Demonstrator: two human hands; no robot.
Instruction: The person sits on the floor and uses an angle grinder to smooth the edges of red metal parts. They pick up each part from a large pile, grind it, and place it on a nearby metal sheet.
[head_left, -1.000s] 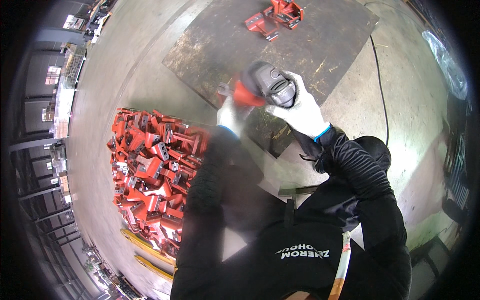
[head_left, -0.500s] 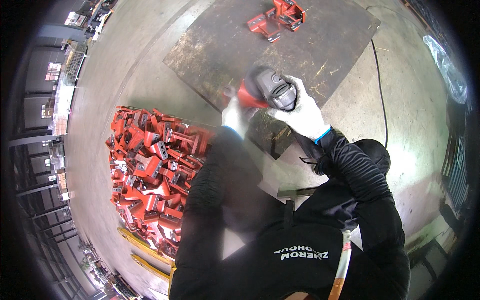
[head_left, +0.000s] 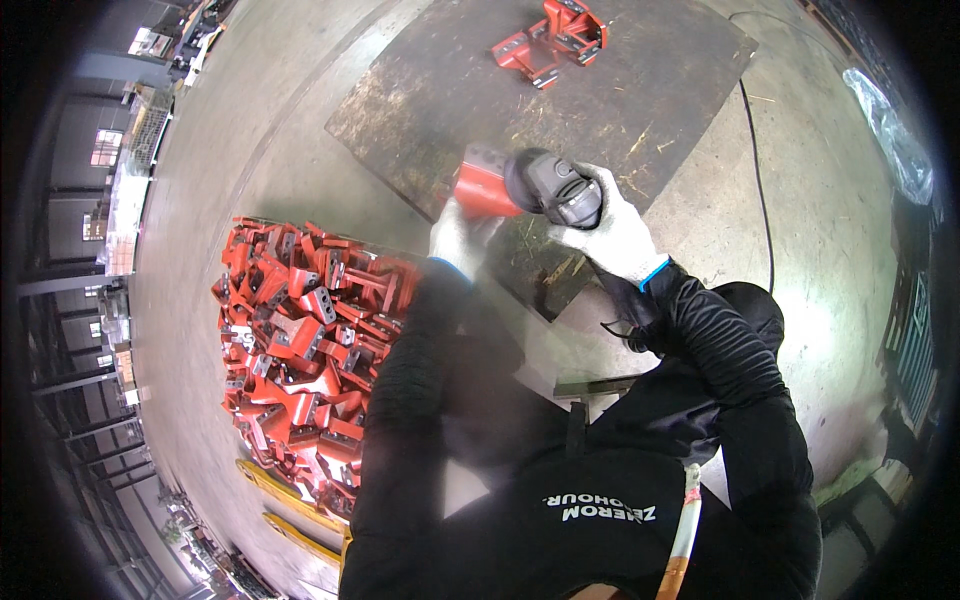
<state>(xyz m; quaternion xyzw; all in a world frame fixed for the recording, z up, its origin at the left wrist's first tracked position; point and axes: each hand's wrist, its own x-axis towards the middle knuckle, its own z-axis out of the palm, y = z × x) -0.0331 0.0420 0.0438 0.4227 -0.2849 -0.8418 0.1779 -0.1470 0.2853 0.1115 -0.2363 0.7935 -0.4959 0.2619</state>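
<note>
Frame centre, above a dark plate (head_left: pixel 620 90): left hand (head_left: pixel 458 240), gloved, grasps a red bracket (head_left: pixel 484 190). Right hand (head_left: pixel 612 232) clenches a grinder (head_left: pixel 556 188), touching the bracket's right side; grinder axis runs left-right. Bracket pile (head_left: pixel 300 340) lower left.

brackets (head_left: pixel 300 330) left of plate (head_left: pixel 620 90)

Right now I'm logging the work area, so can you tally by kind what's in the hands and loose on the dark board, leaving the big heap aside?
Dark grey handheld angle grinder, in the right hand: 1
Red painted metal bracket, in the left hand: 1
Red metal bracket cluster on the dark flat board, pieces too overlapped to separate: 1
Total: 3
</note>
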